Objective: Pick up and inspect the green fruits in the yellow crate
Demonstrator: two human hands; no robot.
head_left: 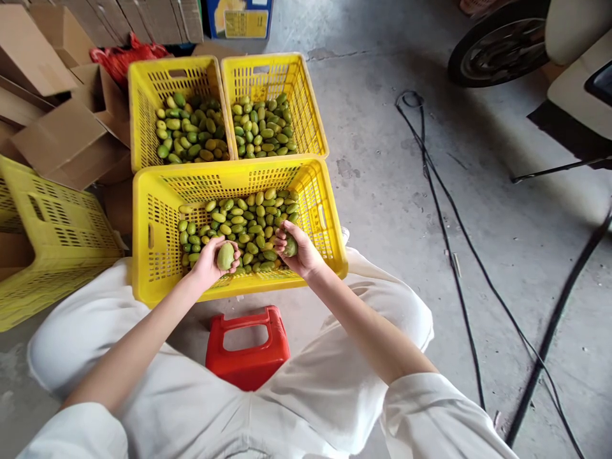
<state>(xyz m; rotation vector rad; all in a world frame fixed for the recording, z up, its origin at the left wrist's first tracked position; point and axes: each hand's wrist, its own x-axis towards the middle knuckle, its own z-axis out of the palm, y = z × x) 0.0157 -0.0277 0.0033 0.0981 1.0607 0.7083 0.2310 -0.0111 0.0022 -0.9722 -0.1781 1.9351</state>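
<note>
The left hand (pixel 213 260) cradles a green fruit (pixel 225 256) and the right hand (pixel 300 252) grips another fruit (pixel 290 246), both above the near edge of the yellow crate (pixel 229 294), seemingly so each can be viewed closely.

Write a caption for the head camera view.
Two bare hands each hold a green oval fruit above a yellow slatted plastic crate.

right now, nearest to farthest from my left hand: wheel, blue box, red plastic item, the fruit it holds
1. Fruit, in your left hand
2. Red plastic item, low centre
3. Blue box, far ahead
4. Wheel, far right
</note>
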